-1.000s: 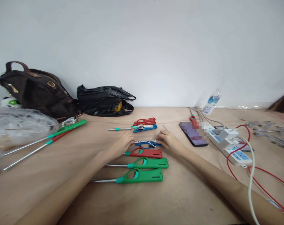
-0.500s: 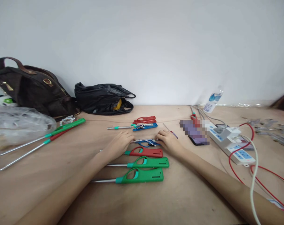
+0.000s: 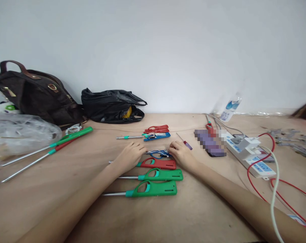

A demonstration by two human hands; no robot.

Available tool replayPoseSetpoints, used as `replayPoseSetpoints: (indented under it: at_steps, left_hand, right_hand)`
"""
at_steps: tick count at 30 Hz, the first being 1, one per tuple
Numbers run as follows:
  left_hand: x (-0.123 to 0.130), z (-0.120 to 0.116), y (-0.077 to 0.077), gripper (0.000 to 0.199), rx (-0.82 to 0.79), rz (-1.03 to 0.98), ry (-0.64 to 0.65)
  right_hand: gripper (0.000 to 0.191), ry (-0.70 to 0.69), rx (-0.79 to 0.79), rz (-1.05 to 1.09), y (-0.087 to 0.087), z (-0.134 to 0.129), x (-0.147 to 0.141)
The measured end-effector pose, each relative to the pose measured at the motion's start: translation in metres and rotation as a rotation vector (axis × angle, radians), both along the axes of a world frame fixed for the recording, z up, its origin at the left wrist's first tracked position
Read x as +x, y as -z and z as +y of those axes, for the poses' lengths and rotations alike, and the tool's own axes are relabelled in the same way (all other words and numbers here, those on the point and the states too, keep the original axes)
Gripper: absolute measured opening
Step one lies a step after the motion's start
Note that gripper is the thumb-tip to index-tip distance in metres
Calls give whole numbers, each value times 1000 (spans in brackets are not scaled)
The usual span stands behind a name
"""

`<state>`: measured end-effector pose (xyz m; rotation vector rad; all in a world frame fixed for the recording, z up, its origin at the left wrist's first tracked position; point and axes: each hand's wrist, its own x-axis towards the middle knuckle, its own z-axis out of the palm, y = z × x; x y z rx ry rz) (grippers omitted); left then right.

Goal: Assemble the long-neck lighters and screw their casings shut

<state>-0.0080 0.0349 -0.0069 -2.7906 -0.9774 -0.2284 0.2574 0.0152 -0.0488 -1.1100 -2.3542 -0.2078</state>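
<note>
An opened blue lighter (image 3: 159, 154) with white wires lies between my two hands. My left hand (image 3: 132, 157) is closed on its metal end, fingers bent. At the handle end, my right hand (image 3: 182, 155) has its fingers closed on the lighter's edge. Nearer to me lie a red lighter (image 3: 163, 164), a green lighter (image 3: 168, 174) and another green lighter (image 3: 160, 189), tubes pointing left. Beyond my hands are a second opened blue lighter (image 3: 159, 136) and red casing parts (image 3: 156, 129). A small screwdriver (image 3: 187, 144) rests beyond my right hand.
On the right are a phone (image 3: 211, 143), a power strip (image 3: 260, 168) with plugs and cables, a bottle (image 3: 230, 108) and several metal parts (image 3: 294, 138). Left stand a dark bag (image 3: 41, 98), a black plastic bag (image 3: 110, 106), a clear bag (image 3: 24, 135) and long lighters (image 3: 74, 135).
My right hand has shifted slightly, baring more of the screwdriver's handle. The view has moved a little; both hands stay at the opened blue lighter.
</note>
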Motion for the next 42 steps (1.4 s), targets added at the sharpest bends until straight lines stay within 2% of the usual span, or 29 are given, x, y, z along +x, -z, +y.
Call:
replayPoseSetpoints:
  at_steps: [8, 12, 18, 25, 28, 36, 42]
  left_hand:
    - [-1, -1, 1, 24, 31, 21, -14]
    - [0, -1, 3, 23, 24, -44, -9]
    - [4, 0, 4, 20, -82, -224, -4]
    - [7, 4, 10, 19, -190, -253, -36]
    - [9, 5, 8, 20, -173, -227, -43]
    - [11, 5, 12, 21, -12, -141, 66]
    - [11, 3, 13, 22, -7, -138, 61]
  right_hand:
    - [28, 4, 37, -12, 0, -4, 0]
    - [28, 20, 61, -30, 2, -4, 0]
    - [28, 18, 76, -34, 5, -3, 0]
    - [30, 5, 59, -31, 0, -3, 0]
    - [31, 8, 60, -43, -1, -4, -1]
    - [28, 12, -24, 26, -6, -5, -1]
    - [19, 19, -104, 117, -14, -9, -2]
